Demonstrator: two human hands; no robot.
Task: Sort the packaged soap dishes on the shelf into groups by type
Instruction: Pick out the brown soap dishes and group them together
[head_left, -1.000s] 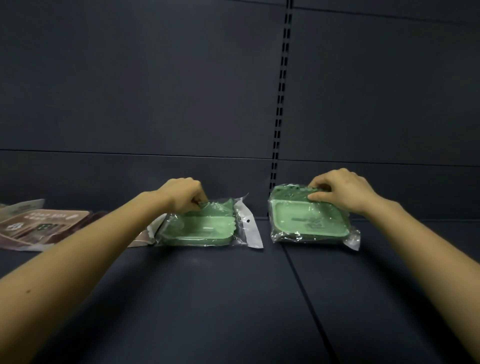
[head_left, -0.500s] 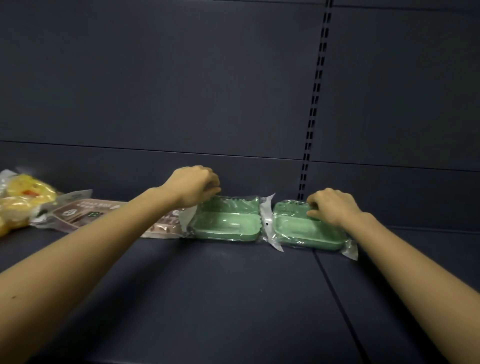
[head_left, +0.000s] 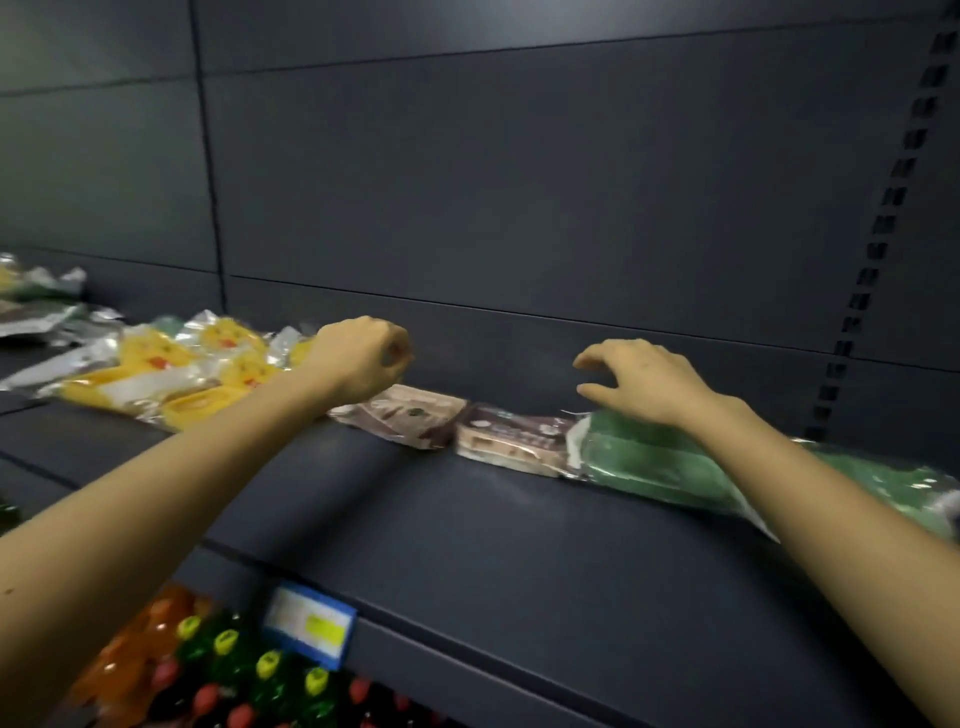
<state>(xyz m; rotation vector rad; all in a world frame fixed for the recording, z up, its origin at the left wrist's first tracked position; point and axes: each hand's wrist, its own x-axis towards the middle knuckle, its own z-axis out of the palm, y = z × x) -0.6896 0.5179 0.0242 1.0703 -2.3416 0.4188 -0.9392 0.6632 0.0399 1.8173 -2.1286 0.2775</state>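
While green soap dishes (head_left: 675, 467) lie bagged, left hand (head_left: 358, 358) curls empty; right hand (head_left: 644, 379) spreads empty.

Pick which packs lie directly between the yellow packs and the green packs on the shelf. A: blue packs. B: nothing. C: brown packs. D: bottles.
C: two brown packs lie in the row, with the yellow packs to their left and the green packs to their right.

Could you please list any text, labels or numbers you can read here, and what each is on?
None can be read.
Brown packs: printed labels, too blurred.
Shelf tag: blue with a yellow patch, print blurred.
Yellow packs: red marks, no legible words.
Bottle caps: markings too small.
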